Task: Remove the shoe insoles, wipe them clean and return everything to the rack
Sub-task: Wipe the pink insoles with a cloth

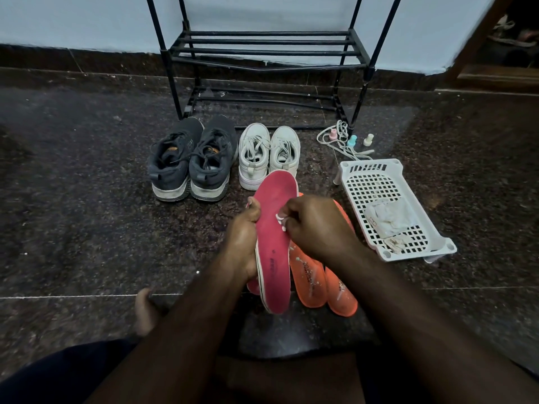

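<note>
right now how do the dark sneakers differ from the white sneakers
The dark sneakers are charcoal with dark laces and look bigger; the white sneakers are off-white with pale laces and look smaller. The dark pair stands to the left, fully in view; the white pair stands to the right, its right heel partly hidden behind the pink insole. Both pairs stand upright on the floor, heels toward the camera, before the rack.

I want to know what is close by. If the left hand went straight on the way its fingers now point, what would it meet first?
Probably the white shoes. The left hand grips the pink insole with its fingers aimed up and away toward the rack. Bare floor lies between, though depth is hard to judge.
</note>
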`<state>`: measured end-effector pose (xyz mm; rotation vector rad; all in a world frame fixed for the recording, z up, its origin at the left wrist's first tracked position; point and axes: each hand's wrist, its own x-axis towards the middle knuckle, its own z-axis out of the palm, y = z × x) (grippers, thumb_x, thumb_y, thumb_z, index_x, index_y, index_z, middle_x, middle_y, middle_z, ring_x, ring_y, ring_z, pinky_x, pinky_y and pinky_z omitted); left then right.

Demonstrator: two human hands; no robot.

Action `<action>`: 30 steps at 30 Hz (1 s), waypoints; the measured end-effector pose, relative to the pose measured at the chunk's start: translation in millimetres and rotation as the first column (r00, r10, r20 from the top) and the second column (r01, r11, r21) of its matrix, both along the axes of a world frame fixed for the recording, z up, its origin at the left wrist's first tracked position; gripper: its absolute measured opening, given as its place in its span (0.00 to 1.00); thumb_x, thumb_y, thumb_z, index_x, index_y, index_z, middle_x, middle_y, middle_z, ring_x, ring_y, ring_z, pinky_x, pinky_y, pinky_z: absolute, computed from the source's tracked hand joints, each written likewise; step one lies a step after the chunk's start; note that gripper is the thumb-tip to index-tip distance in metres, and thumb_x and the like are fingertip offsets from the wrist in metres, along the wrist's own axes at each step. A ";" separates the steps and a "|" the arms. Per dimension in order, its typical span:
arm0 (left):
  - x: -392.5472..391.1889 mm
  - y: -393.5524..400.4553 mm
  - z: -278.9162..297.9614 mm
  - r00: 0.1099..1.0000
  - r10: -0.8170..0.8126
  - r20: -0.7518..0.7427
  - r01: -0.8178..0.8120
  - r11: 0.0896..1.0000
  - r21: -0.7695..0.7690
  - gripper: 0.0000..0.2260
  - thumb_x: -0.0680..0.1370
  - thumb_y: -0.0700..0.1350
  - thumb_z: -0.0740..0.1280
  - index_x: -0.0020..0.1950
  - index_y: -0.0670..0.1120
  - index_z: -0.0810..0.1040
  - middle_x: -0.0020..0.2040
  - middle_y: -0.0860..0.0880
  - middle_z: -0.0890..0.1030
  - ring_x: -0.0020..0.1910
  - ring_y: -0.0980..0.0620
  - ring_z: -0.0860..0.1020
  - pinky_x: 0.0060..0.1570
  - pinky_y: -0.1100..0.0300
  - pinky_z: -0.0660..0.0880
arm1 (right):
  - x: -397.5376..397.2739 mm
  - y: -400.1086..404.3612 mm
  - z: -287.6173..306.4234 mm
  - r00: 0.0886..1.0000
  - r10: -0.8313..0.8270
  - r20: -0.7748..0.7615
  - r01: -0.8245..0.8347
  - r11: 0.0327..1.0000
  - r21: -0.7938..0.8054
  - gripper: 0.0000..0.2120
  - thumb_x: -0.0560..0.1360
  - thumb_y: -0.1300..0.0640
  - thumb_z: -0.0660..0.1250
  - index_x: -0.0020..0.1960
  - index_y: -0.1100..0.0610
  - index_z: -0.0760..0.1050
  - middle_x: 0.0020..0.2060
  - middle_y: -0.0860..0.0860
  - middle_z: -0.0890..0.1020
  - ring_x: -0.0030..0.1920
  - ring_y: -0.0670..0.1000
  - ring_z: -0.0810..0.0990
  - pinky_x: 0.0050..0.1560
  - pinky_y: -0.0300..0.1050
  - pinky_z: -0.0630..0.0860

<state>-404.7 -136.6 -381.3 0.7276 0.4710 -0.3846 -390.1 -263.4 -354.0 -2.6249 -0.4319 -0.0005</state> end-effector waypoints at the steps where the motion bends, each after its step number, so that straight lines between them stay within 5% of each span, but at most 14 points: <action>1: 0.1 -0.5 -0.4 1.000 0.001 -0.003 -0.001 1.000 0.007 0.26 0.84 0.59 0.54 0.58 0.39 0.79 0.43 0.40 0.86 0.39 0.45 0.85 0.39 0.53 0.84 | 0.6 -1.6 -0.2 1.000 -0.015 0.002 0.015 1.000 0.010 0.09 0.73 0.61 0.67 0.50 0.53 0.83 0.47 0.50 0.85 0.50 0.51 0.81 0.51 0.43 0.75; 6: 0.1 -4.1 -1.1 1.000 0.023 -0.015 -0.022 0.999 0.032 0.20 0.85 0.52 0.55 0.64 0.40 0.78 0.47 0.42 0.85 0.42 0.47 0.85 0.43 0.53 0.82 | 15.4 -7.3 1.4 0.968 -0.185 0.167 0.178 0.982 0.056 0.08 0.75 0.61 0.65 0.50 0.57 0.82 0.47 0.55 0.82 0.48 0.55 0.80 0.48 0.44 0.70; 12: 0.0 -2.6 -3.1 1.000 0.030 0.000 -0.030 1.000 0.008 0.23 0.86 0.56 0.53 0.60 0.39 0.78 0.44 0.40 0.86 0.39 0.45 0.86 0.34 0.54 0.82 | 1.3 -9.0 6.5 0.996 -0.035 -0.088 0.040 0.998 0.056 0.06 0.73 0.61 0.69 0.46 0.54 0.84 0.42 0.47 0.86 0.44 0.45 0.82 0.45 0.38 0.74; 16: 2.6 -0.4 -3.7 1.000 0.007 0.019 -0.008 0.999 0.035 0.23 0.86 0.56 0.53 0.58 0.39 0.78 0.43 0.40 0.86 0.38 0.44 0.85 0.33 0.53 0.82 | 7.7 -18.8 15.3 0.987 -0.115 -0.110 0.143 0.944 0.298 0.06 0.73 0.62 0.71 0.45 0.53 0.84 0.38 0.44 0.85 0.39 0.39 0.82 0.41 0.33 0.74; 20: 3.1 -0.2 -2.4 1.000 0.009 0.017 -0.009 1.000 -0.014 0.27 0.85 0.59 0.53 0.53 0.38 0.81 0.43 0.39 0.85 0.40 0.44 0.85 0.41 0.50 0.84 | 4.4 -4.5 4.2 0.992 -0.003 0.127 -0.007 0.997 0.077 0.07 0.73 0.61 0.70 0.49 0.55 0.84 0.44 0.51 0.83 0.46 0.52 0.80 0.49 0.44 0.75; 23: 7.2 5.7 -5.2 0.999 0.035 0.004 -0.035 0.998 -0.059 0.32 0.83 0.62 0.54 0.48 0.38 0.86 0.46 0.40 0.85 0.45 0.44 0.84 0.54 0.49 0.79 | -4.9 11.3 2.7 0.993 0.103 0.060 -0.104 0.994 0.018 0.08 0.73 0.61 0.69 0.49 0.53 0.84 0.45 0.52 0.84 0.49 0.54 0.81 0.51 0.50 0.76; 27: 10.5 12.2 -1.7 0.998 0.061 -0.035 -0.062 0.997 -0.054 0.37 0.81 0.66 0.56 0.73 0.35 0.71 0.70 0.36 0.74 0.67 0.38 0.75 0.67 0.43 0.71 | -19.7 19.3 7.3 0.980 0.168 -0.109 -0.165 0.986 0.030 0.08 0.72 0.60 0.68 0.47 0.51 0.83 0.44 0.48 0.85 0.48 0.50 0.81 0.49 0.46 0.76; 30: 10.9 14.8 -0.2 0.998 0.057 0.004 -0.056 0.995 -0.081 0.35 0.81 0.66 0.54 0.64 0.35 0.77 0.59 0.36 0.81 0.56 0.39 0.81 0.64 0.43 0.73 | -15.0 11.5 10.2 0.993 0.090 -0.070 -0.080 0.988 0.131 0.04 0.73 0.58 0.70 0.46 0.51 0.83 0.41 0.44 0.84 0.44 0.44 0.79 0.47 0.42 0.74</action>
